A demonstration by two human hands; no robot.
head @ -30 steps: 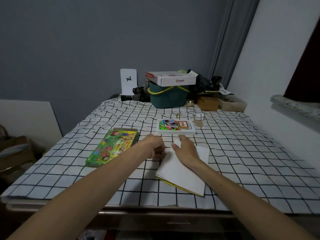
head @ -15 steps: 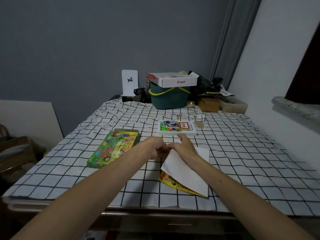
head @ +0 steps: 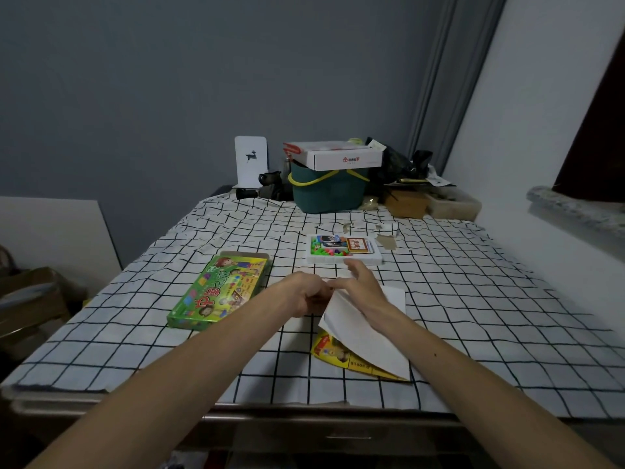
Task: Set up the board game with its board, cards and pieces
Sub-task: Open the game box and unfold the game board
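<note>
Two hands meet at the middle of the worktop (head: pixel 473 316), which is covered by a white cloth with a black grid. Farthest left lies the green game box (head: pixel 220 289), flat and apart from the hands. The left hand (head: pixel 306 294) is curled, its fingers closed at the raised corner of the folded board (head: pixel 365 336). The right hand (head: pixel 363 287) pinches that same white flap, fingers spread loosely above it. The flap tilts up, showing a yellow printed face beneath. Beyond the hands sits a white tray (head: pixel 343 260) of cards and pieces.
</note>
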